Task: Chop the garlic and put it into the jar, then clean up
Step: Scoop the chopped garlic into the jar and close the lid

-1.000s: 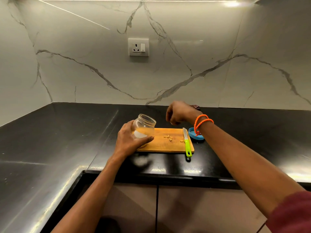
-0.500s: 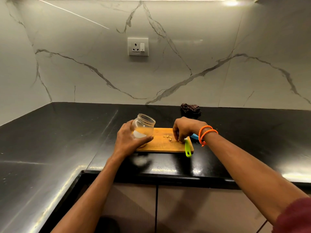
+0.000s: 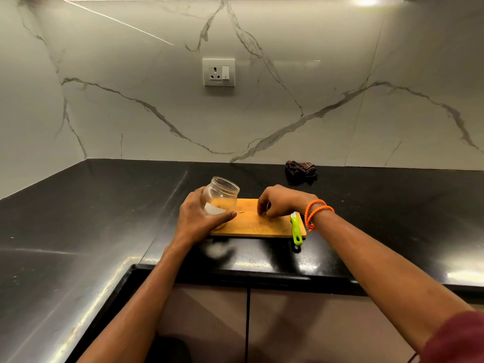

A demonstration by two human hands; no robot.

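Garlic pieces (image 3: 267, 217) are the concern of the right hand (image 3: 281, 203), which a second ago hung raised above the far edge of the cutting board (image 3: 251, 226) and has since come down onto the wood. Its fingers now curl down with the tips pressed together at the board's middle, pinching at the small chopped bits there; whether any bit is actually caught between the fingertips is too small to tell. One stray piece (image 3: 241, 212) lies apart at about nine o'clock from that hand, just beside the left thumb.

The left hand (image 3: 199, 218) has not shifted: it grips the glass jar (image 3: 221, 196) round its body, holding it tilted with the open mouth leaning toward two o'clock, over the board's left end. The jar looks nearly empty, though its contents are hard to read through the glass.

By my reading, the transfer is under way pinch by pinch, and little garlic remains on the board. The green-handled knife (image 3: 296, 229) lies at the board's right edge, at four o'clock from the working hand, partly hidden by the wrist with its orange bracelets (image 3: 315, 213). A dark cloth (image 3: 301, 169) waits at one o'clock near the wall, on the black counter (image 3: 104, 218); cleaning has not begun.
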